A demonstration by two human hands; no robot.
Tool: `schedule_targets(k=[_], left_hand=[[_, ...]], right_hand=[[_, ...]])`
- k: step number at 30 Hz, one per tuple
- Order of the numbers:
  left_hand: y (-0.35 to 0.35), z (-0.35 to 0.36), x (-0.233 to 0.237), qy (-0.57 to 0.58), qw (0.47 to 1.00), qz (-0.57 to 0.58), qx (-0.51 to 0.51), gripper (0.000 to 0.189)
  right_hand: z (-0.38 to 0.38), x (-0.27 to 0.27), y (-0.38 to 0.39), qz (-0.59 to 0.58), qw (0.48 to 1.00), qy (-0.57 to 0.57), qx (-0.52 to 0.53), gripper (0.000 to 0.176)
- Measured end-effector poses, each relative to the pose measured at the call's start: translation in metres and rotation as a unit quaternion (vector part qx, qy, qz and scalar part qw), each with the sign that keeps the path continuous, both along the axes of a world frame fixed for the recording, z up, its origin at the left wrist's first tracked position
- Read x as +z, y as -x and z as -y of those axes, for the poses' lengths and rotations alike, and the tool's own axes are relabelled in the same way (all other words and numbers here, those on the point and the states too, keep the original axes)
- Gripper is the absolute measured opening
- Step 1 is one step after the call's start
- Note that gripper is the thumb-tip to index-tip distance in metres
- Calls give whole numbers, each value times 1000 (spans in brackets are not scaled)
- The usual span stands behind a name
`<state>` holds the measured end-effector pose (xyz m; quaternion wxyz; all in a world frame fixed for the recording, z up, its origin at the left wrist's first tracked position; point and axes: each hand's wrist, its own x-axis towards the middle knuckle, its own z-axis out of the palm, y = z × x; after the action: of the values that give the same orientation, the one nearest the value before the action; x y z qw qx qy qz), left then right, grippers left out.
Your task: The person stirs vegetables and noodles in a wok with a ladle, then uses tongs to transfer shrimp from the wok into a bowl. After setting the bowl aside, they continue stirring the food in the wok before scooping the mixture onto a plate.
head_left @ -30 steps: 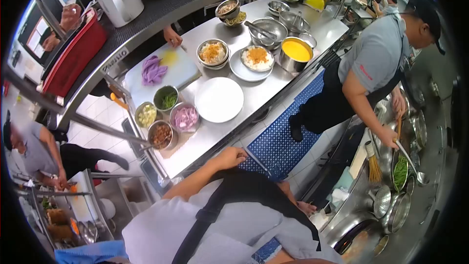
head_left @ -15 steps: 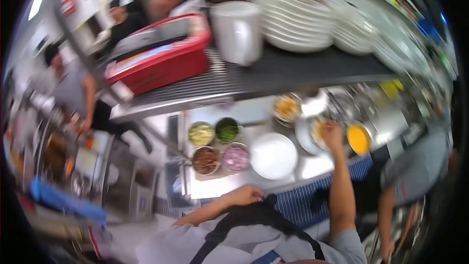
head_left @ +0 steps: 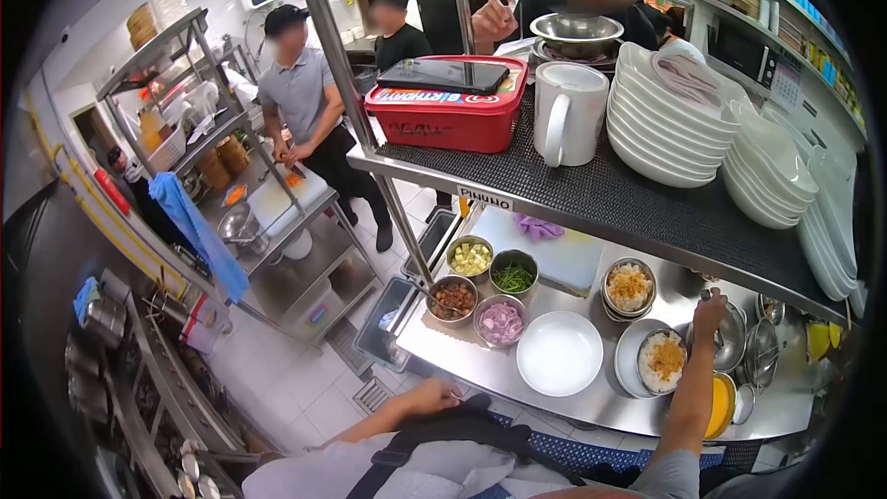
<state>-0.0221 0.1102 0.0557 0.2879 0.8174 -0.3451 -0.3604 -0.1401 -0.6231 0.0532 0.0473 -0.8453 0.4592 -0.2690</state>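
Note:
My right hand (head_left: 710,307) reaches out over the steel counter (head_left: 591,402). Its fingers are closed on the dark top of a utensil handle that stands in a steel bowl (head_left: 735,337). Just left of that hand is a plate of rice with orange topping (head_left: 661,360), with a similar bowl of rice (head_left: 628,286) behind it. An empty white plate (head_left: 559,353) lies further left. My left hand (head_left: 432,397) stays close to my body with fingers curled against the black apron strap (head_left: 480,420). Whether it grips the strap is unclear.
Small steel bowls hold sliced onion (head_left: 500,322), brown meat (head_left: 453,298), greens (head_left: 513,273) and pale cubes (head_left: 469,257). A pot of yellow sauce (head_left: 719,405) sits at the right. The shelf above carries a red box (head_left: 443,106), white jug (head_left: 565,114) and stacked plates (head_left: 665,125). People work behind.
My head has swung from the right-hand cooking line to the counter and shelf. My right arm has stretched out past the rice plate to the steel bowl. My left hand has stayed at the apron.

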Motion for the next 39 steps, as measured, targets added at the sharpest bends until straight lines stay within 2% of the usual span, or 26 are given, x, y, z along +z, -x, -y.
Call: schedule_targets(k=[2, 3, 5, 8, 11, 14, 17, 18, 21, 24, 25, 26, 28, 29, 31, 34, 37, 39], left_hand=[[5, 2, -8, 0, 1000, -13, 8, 35], [5, 3, -18, -1, 1000, 5, -9, 35], [4, 12, -3, -4, 998, 40, -42, 35], [-4, 15, -15, 84, 995, 45, -22, 28], [-12, 12, -16, 79, 997, 2, -1, 27], [-24, 1, -23, 73, 997, 11, -23, 31], [-40, -13, -34, 110, 994, -11, -21, 33], [-46, -19, -23, 86, 996, -27, -12, 34], [-66, -44, -21, 101, 995, -13, -4, 34], [-86, -72, -25, 95, 995, -23, -10, 35], [-91, -82, -29, 101, 995, -21, -14, 33], [-96, -92, -33, 107, 994, -19, -18, 32], [-106, -111, -45, 99, 994, -25, -34, 30], [-110, -120, -52, 85, 995, -33, -45, 29], [-118, -140, -73, 42, 996, -40, -75, 27], [-130, -164, -103, -26, 993, -32, -114, 26], [-140, -190, -122, -63, 990, -17, -127, 27], [-143, -210, -148, -77, 987, -1, -139, 27]], right_hand=[[1, -10, 3, 57, 992, 107, 47, 41], [4, -10, 7, 20, 995, 75, 57, 41], [8, -3, 11, -56, 995, 14, 76, 41], [-12, 26, 19, -123, 990, -30, 57, 39], [-8, 27, 30, 76, 984, 152, 53, 38], [-53, 72, 47, 125, 984, 123, -40, 32], [-10, 21, 83, 141, 973, 176, -41, 30], [-30, 47, 82, 93, 971, 183, -121, 30], [-111, 94, 79, 327, 911, 228, -108, 33], [-198, 101, 73, 372, 911, 3, -177, 33], [-213, 80, 68, 501, 853, -99, -112, 31], [-218, 50, 64, 611, 765, -198, -42, 29], [-264, 30, 56, 601, 741, -298, -32, 28], [-314, 50, 45, 579, 735, -351, -22, 26], [-352, 40, 39, 581, 704, -408, 4, 24], [-421, 46, 22, 694, 596, -402, 53, 28], [-516, 84, 7, 603, 586, -510, 182, 39], [-558, 85, 1, 510, 533, -617, 273, 44]])
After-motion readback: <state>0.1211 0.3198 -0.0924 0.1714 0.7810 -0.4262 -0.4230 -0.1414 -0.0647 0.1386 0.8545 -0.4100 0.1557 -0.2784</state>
